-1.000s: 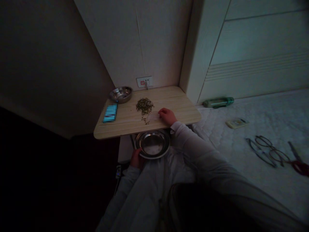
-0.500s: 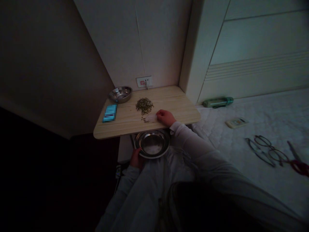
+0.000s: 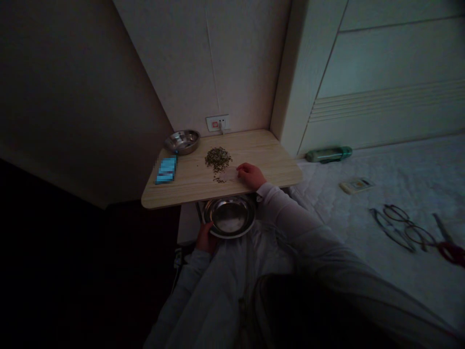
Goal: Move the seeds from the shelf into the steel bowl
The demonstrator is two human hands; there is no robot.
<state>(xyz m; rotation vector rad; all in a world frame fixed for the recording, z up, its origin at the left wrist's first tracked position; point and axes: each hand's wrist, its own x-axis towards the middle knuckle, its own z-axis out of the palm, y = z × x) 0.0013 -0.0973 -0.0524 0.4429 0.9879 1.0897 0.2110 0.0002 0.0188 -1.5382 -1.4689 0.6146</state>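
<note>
My left hand point(image 3: 206, 238) grips the rim of a shiny metal bowl point(image 3: 232, 216), held just under the front edge of the wooden tabletop point(image 3: 269, 150). The inside of the bowl catches the light. Pinched in my right hand point(image 3: 251, 176) is a pale, see-through flat piece point(image 3: 228, 173), like thin plastic, resting low over the tabletop. Right beside it, small greenish grains point(image 3: 218, 159) lie in a loose pile, with a few scattered toward the front edge. Their exact kind is too small to tell.
At the tabletop's back left stands another metal bowl point(image 3: 182, 141), with a blurred-out phone point(image 3: 166, 169) before it. A wall socket point(image 3: 218, 123) holds a plug. On the white bed point(image 3: 327, 203) lie a green bottle point(image 3: 329, 154), a pale device point(image 3: 356, 185), glasses point(image 3: 397, 213) and red-handled scissors point(image 3: 450, 249).
The see-through piece shows more clearly beside the grains near the front, and my right hand has shifted only slightly. My left hand and the bowl stay in place.
</note>
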